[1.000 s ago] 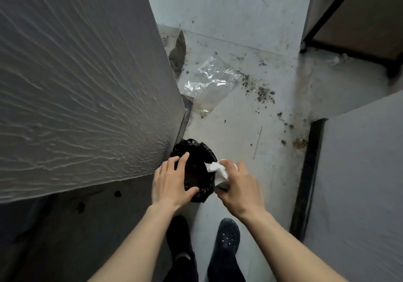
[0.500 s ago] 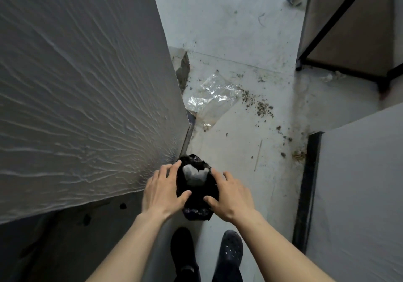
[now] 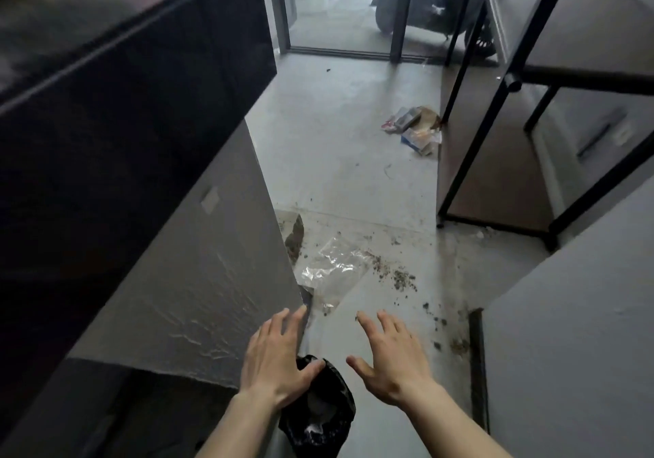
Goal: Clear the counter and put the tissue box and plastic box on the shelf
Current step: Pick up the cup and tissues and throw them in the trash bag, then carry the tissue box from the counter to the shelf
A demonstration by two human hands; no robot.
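Two hands, one view, from the head camera. Left hand (image 3: 274,362): fingers spread, palm down, thumb resting on the rim of one black bag (image 3: 318,415); nothing pinched. Right hand (image 3: 389,362): fingers spread, palm down, apart from the bag and holding nothing.

One black bag, mouth open and facing up, with pale crumpled material inside; it sits below the left hand, near the lower corner of the grey wall panel (image 3: 198,280).

One grey wall panel at left, its vertical edge running down to meet the left fingertips. Above it, one dark surface (image 3: 134,110) with a long straight front edge slanting across the upper left; its top is blurred.

One floor (image 3: 339,160), pale concrete, forming an open lane between the wall panel at left and the shelf frames at right, running up to a sliding door track at the top. A second grey panel (image 3: 573,316) closes the lower right, with a dark strip along its left edge.

On the floor: one clear plastic bag (image 3: 332,270), crumpled, just beside the wall panel's edge; one scatter of dirt crumbs (image 3: 400,277) to its right; one small heap of wrappers and packets (image 3: 417,128), further up, touching the shelf leg.

One black metal shelf (image 3: 495,103) at right, with thin uprights and brown boards.

Tissue box and plastic box: cannot tell where they are.
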